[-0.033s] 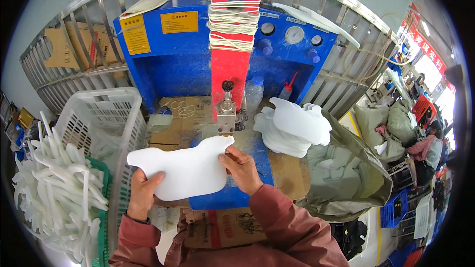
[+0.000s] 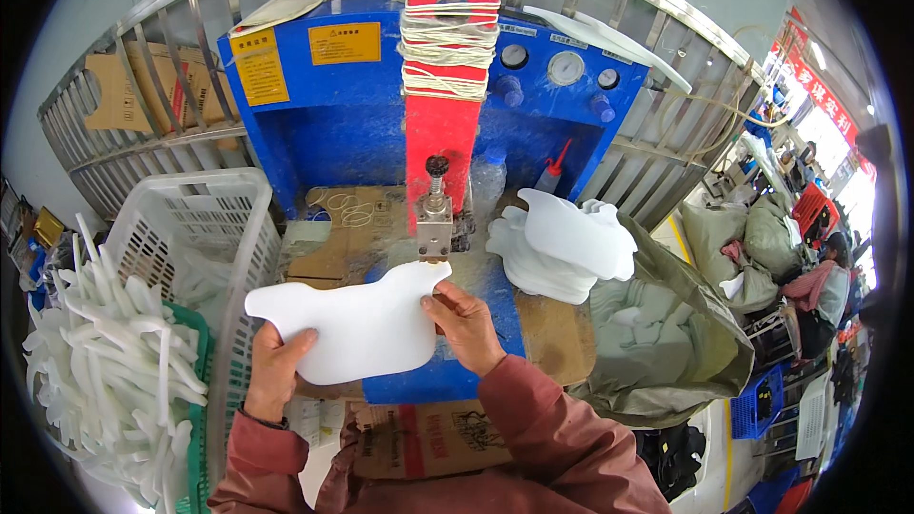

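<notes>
White foam-like panel (image 2: 357, 333), long axis left-right, is pinched by left hand (image 2: 276, 369) and, nearer the machine head (image 2: 435, 227), right hand (image 2: 466, 326).

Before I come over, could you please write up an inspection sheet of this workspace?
Surface: worktable, blue and brown, marked.
Things: white sheet, corner close to metal head, contact unclear; stacked sheets to its right.
Clutter: clear bottle and red-nozzled bottle at the back.
Hands: left hand and right hand both grip the white sheet.
Cables: pale cord wound around the red arm.
Surroundings: white crate and heaped white strips left; olive sack right.
</notes>
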Tool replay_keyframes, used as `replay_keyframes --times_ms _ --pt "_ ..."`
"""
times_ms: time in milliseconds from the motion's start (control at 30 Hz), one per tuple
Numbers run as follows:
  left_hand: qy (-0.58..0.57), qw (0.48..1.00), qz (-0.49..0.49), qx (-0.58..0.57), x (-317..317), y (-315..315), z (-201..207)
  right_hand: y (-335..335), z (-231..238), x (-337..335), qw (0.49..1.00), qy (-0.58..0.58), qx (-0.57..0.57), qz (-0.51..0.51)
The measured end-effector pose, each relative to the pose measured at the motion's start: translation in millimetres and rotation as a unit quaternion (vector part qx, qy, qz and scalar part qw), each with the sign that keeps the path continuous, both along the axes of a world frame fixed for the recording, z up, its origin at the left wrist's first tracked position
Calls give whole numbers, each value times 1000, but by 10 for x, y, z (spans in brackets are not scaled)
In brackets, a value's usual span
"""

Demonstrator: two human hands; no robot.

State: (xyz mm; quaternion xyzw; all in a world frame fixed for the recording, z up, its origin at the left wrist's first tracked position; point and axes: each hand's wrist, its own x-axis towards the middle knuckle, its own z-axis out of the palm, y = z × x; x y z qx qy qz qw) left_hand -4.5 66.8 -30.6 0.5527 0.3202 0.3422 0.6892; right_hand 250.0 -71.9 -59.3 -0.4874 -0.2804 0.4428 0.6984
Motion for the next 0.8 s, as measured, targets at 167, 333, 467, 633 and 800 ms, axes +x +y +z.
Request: replay_keyframes --times_ms 167,333,467,633,800 --pt "0 1000 -16 2 135 72 -45 -23 -42 121 999 -22 -17 -27" --pt "-5 999 -40 -5 243 84 -55 -95 -18 200 999 -25 -4 -45" --pt "-2 998 -63 -13 311 100 -77 -150 11 264 998 -41 -13 -49" --pt "15 997 -75 -18 400 130 -87 -193 14 319 996 -57 -13 -67" --pt "9 996 -85 -10 521 150 -75 -223 26 391 995 -51 -7 -86"
